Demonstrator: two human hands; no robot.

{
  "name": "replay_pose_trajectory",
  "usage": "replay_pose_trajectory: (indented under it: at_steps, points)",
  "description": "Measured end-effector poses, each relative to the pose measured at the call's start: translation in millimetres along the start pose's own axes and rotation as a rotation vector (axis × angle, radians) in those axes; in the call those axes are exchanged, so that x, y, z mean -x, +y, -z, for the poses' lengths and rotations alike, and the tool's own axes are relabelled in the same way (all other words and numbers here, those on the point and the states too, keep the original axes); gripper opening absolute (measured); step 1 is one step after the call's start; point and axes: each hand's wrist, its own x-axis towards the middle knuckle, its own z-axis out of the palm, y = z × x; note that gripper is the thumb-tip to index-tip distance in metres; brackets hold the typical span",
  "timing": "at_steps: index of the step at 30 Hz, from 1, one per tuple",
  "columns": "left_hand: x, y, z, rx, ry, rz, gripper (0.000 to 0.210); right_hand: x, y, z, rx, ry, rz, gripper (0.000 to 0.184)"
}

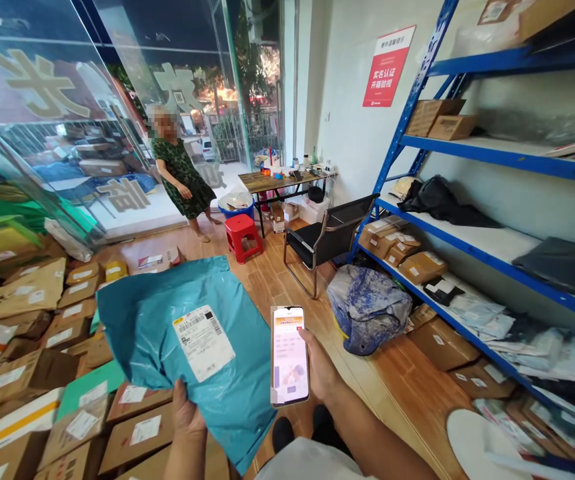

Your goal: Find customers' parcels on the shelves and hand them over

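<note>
A large teal plastic mailer bag (142, 320) is gripped along its lower edge by my left hand (188, 415), thumb on top and the other fingers underneath. A white shipping label (204, 341) with barcodes faces up on it. Just right of the bag, my right hand (320, 360) holds a smartphone (290, 360) upright by its right side. Its screen is lit, showing a page with an orange band at the top; the small text is unreadable. My thumb lies at the screen's upper right edge.
Cardboard parcels (137, 430) cover the floor at left. Blue-framed shelves (467, 150) with packages line the right wall. Ahead stand a red stool (244, 238), a black chair (320, 243) and a table (287, 181). A bundled blue-grey sheet (367, 307) lies near the shelves. Another person (182, 173) stands by the glass front.
</note>
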Motion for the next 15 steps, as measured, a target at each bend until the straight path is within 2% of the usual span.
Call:
replay_pose_trajectory:
  at_steps: [2,7,11,15]
  points:
    - [-12.3,-3.7,5.7,0.004,-0.023,-0.029,0.05,-19.7,-9.8,5.5,0.034,0.032,-0.065,0.04]
    - [-33.9,-14.9,16.9,0.016,0.077,-0.059,0.05,-67.9,-29.4,29.9,0.131,0.096,-0.094,0.038]
    - [-40.8,-23.1,24.5,0.027,-0.005,-0.033,0.05,-101.5,-35.0,52.1,0.174,0.16,-0.102,0.039]
    - [-40.0,-28.4,28.4,0.054,-0.056,-0.003,0.054,-126.2,-28.5,66.9,0.189,0.256,-0.114,0.038]
